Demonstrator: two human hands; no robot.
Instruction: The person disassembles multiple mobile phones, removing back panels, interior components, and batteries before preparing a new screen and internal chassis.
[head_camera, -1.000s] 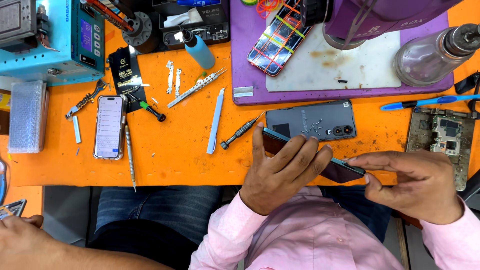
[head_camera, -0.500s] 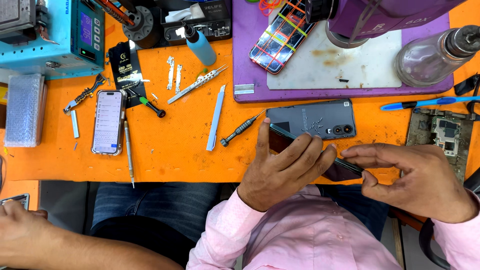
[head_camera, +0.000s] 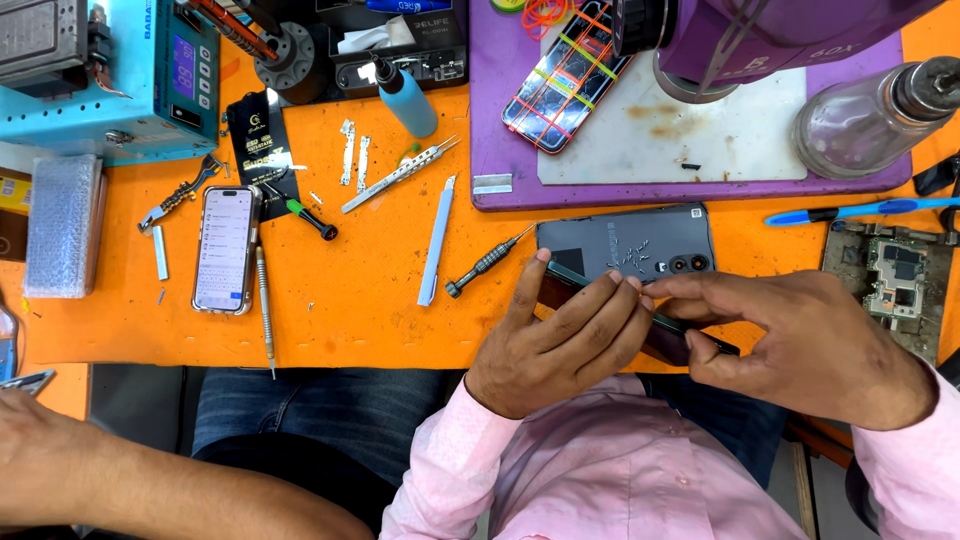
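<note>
1. The left hand is wrapping its fingers over a dark phone, closed around its left end just over the near edge of the orange table.
2. The right hand is pinching the phone's right end between thumb and fingertips, so the phone is hanging tilted between both hands, above the lap in the pink shirt.
3. The phone is looking thin, rigid and light, with smooth, likely slippery faces; gripping it by the long side edges seems safest, since pressing on the flat faces could be stressing the glass.
4. Just beyond the fingers, a grey back cover is lying flat on the table, camera holes facing up.
5. A small screwdriver and a pale pry stick are lying to its left.
6. Farther back, a cracked phone bound with coloured bands is resting on a purple mat.
7. Another person's arm is showing at the lower left, apart from the work.
</note>
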